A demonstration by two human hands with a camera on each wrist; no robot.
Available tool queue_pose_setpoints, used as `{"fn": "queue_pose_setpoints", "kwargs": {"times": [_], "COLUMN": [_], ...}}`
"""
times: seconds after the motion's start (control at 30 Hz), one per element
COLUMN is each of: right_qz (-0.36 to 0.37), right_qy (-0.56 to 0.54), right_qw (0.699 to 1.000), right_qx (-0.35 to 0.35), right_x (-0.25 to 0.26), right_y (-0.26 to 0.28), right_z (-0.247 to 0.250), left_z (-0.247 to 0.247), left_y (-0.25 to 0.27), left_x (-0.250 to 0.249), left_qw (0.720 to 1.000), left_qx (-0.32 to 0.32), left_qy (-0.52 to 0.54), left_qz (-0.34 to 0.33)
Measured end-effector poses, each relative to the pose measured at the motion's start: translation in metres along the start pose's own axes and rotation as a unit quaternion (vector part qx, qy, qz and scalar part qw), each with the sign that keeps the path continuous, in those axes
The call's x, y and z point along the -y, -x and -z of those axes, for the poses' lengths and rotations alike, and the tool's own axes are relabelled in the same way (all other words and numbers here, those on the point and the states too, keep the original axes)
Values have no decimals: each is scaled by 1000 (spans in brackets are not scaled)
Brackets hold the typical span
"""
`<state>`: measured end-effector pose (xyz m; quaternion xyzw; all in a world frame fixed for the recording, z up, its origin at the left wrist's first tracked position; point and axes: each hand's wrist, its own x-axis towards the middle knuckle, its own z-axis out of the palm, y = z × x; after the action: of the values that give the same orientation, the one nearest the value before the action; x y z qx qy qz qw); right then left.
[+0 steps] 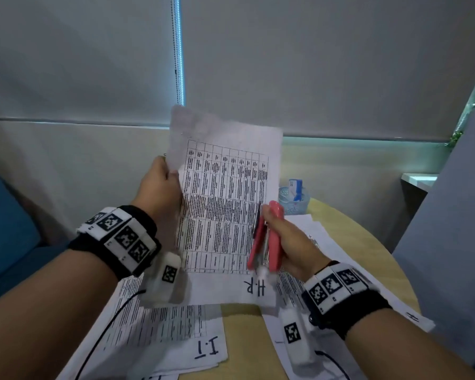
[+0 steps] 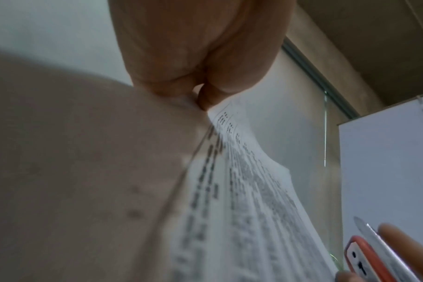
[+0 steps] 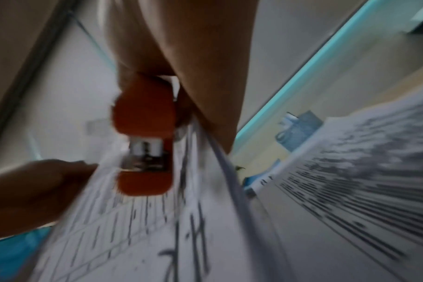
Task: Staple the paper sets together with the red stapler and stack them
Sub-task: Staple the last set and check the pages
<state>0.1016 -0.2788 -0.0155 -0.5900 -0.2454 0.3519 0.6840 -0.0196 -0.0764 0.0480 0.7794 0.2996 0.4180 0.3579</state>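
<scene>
The paper set (image 1: pixel 225 204) marked "H.R" is lifted above the round table (image 1: pixel 348 223) — pinched at its edge by the left hand (image 1: pixel 159 185) — while the right hand (image 1: pixel 291 242) grips the red stapler (image 1: pixel 266 237) against its right edge, above a sheet marked "I.T" (image 1: pixel 176 335).

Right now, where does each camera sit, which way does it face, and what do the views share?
Head: on the head, looking down at left hand, right hand, both forearms and table.
Left wrist: looks along the fingers pinching the H.R paper set.
Right wrist: looks along the hand gripping the red stapler.
All three show paper set and stapler.
</scene>
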Motion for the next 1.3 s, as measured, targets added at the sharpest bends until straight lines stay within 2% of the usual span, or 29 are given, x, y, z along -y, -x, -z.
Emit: {"fn": "queue_pose_setpoints", "kwargs": {"times": [0.07,0.17,0.27,0.33,0.47,0.67,0.7,0.77,0.8,0.83,0.9,0.97,1.03,1.17,1.2,1.3], "right_qz": [6,-30,-89,-124,-206,-267,-265,-236,-204,-174,-124,-111,-115,-174,-195,-223], "right_qy": [6,43,55,122,280,421,460,587,629,635,584,531,504,461,461,542], "right_qw": [1000,996,989,977,926,858,838,758,729,730,784,832,854,870,865,808], "right_qx": [-27,-70,-102,-126,-148,-121,-125,-162,-178,-183,-169,-118,-65,19,32,56], "right_x": [7,22,24,17,-3,-16,-13,-2,4,8,11,4,-9,-35,-39,-43], "right_y": [-4,-7,-6,-3,6,1,-1,-3,-4,-9,-18,-30,-44,-70,-76,-90], "right_z": [2,19,49,72,107,126,122,107,96,87,64,40,14,-19,-21,-23], "left_z": [2,6,6,4,0,1,0,-2,-3,-5,-6,-6,-6,-7,-7,-9], "left_y": [-3,-5,2,9,16,17,18,18,18,16,13,9,4,-8,-13,-27], "left_x": [4,19,41,56,80,107,110,116,116,116,114,113,117,126,130,151], "left_qw": [999,993,975,951,876,781,765,747,746,746,748,756,766,755,758,761], "left_qx": [34,117,190,240,326,393,406,428,433,432,421,403,391,405,404,404], "left_qy": [9,-18,-112,-197,-354,-482,-495,-503,-502,-502,-510,-512,-506,-511,-506,-501], "left_qz": [8,21,26,13,12,62,66,71,73,69,61,61,67,77,76,75]}}
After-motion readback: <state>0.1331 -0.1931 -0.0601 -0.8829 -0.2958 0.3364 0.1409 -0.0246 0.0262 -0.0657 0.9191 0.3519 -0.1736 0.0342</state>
